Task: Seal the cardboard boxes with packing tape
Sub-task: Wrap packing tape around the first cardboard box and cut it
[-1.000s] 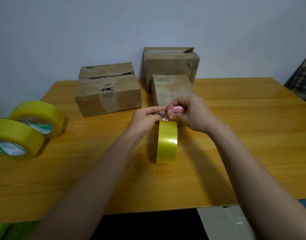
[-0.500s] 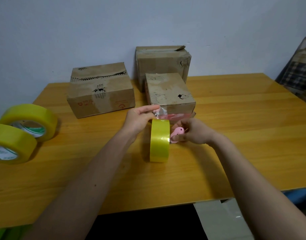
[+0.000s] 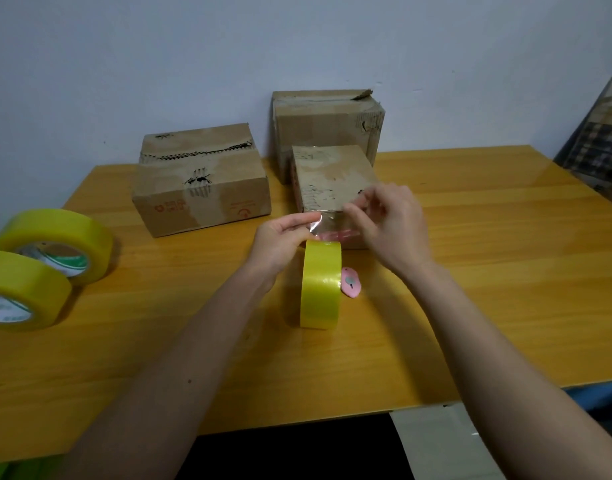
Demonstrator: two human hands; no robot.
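A person sits at a yellow wooden table (image 3: pixel 470 306), both bare forearms reaching forward. A roll of yellow packing tape (image 3: pixel 321 285) stands on edge near the middle of the table. The left hand (image 3: pixel 280 240) pinches one end of a clear strip of tape (image 3: pixel 323 221) drawn up from the roll, and the right hand (image 3: pixel 391 223) pinches the other end, so the strip is stretched between them just in front of a small cardboard box (image 3: pixel 332 178). A pink cutter (image 3: pixel 351 282) lies flat on the table, just to the right of the roll, held by neither hand. Three cardboard boxes stand toward the far edge: the small one nearest the hands, a taller box (image 3: pixel 325 123) behind it against the wall with a torn flap corner sticking up, and a wide low box (image 3: pixel 200 181) to the left with a ragged tear along its top. All look closed, so what they hold cannot be told. Two more tape rolls (image 3: pixel 41 265) lie at the left edge. The likely risks: the loose strip could fold and stick to itself or to the fingers, land crooked on the box, or tug the standing roll over.
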